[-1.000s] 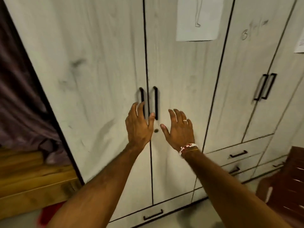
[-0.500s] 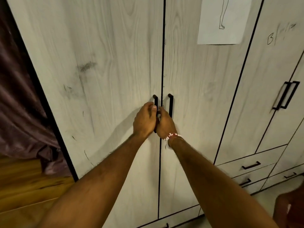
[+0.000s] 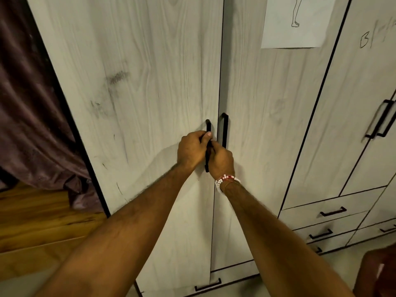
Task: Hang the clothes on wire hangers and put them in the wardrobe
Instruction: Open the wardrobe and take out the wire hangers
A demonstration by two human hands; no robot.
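The pale wood-grain wardrobe (image 3: 150, 82) fills the view, with its two middle doors meeting at a dark seam. My left hand (image 3: 191, 150) is closed around the black left door handle (image 3: 208, 125). My right hand (image 3: 221, 160), with a bead bracelet at the wrist, is closed right beside it over the lower half of the same handle; its fingertips are hidden. The right door handle (image 3: 224, 129) stands free just above my right hand. No clothes or wire hangers are in view.
A paper sketch (image 3: 295, 28) is stuck on the right door. More doors and drawers (image 3: 330, 213) lie to the right. A purple curtain (image 3: 32, 114) hangs at left over a wooden surface (image 3: 38, 221). A dark red chair (image 3: 377, 273) is at bottom right.
Both hands went from spread open in front of the doors to closed on the left handle. The camera has come closer to the wardrobe.
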